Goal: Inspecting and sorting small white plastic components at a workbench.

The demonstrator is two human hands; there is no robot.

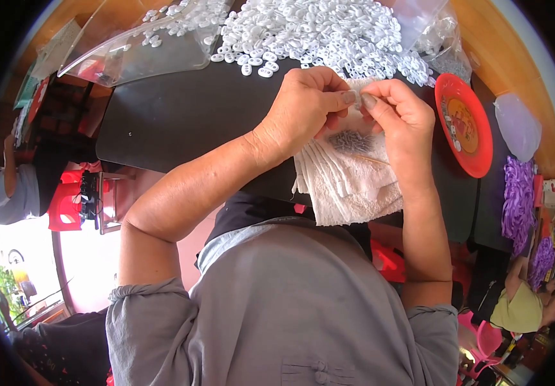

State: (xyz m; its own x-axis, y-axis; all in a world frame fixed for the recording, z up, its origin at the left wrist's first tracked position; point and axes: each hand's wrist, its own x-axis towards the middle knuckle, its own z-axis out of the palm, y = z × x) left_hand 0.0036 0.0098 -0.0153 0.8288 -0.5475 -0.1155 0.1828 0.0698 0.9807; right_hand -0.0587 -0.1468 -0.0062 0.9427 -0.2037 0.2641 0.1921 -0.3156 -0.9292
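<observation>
My left hand and my right hand meet above a folded white towel. Both are closed in a pinch, thumbs and fingertips around a small whitish piece, which they mostly hide. Under the hands, a heap of tiny grey metal pins lies on the towel. Just beyond, a wide pile of small white oval plastic pieces with holes spreads over the black table.
To the right stands a red plate with a few small pieces in it. A clear plastic bin lies at the far left. Purple strips hang at the right. Other people sit at the left and right edges.
</observation>
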